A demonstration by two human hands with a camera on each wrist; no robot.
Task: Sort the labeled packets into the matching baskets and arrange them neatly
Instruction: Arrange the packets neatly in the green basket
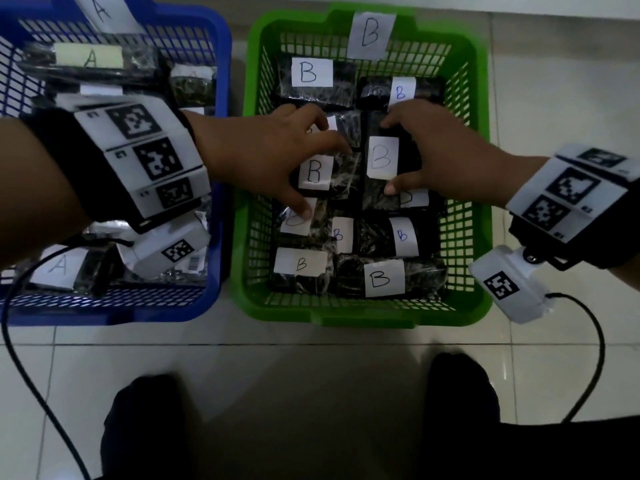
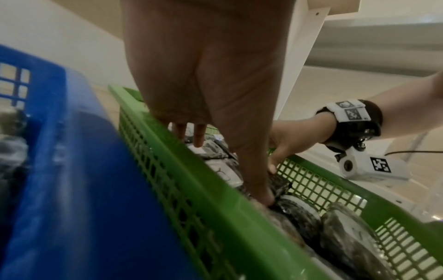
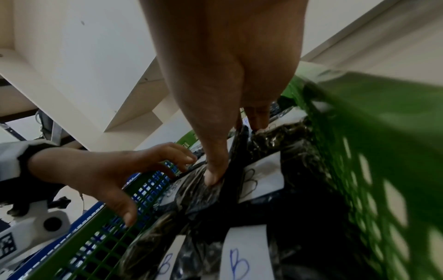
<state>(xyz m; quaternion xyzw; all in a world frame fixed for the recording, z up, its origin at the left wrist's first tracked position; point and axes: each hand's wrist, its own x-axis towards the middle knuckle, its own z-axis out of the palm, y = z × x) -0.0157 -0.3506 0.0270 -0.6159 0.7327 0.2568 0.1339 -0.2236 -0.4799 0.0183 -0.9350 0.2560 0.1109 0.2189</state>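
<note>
A green basket (image 1: 367,317) with a B sign (image 1: 371,31) holds several dark packets with white B labels, lying in rows. My left hand (image 1: 325,180) spans one B packet (image 1: 313,172) in the middle, thumb at its near edge and fingers curled over its far edge. My right hand (image 1: 388,156) grips the neighbouring B packet (image 1: 381,168) end to end, fingers at the far end and thumb at the near end. In the right wrist view the thumb (image 3: 212,180) presses into the gap between the two packets. The blue basket (image 1: 104,315) on the left holds A packets (image 1: 90,57).
The two baskets stand side by side on a white tiled floor (image 1: 311,368), almost touching. My feet in dark socks (image 1: 145,427) are just in front of them. Black cables (image 1: 588,358) trail from both wrist cameras. White furniture (image 2: 302,56) rises behind the baskets.
</note>
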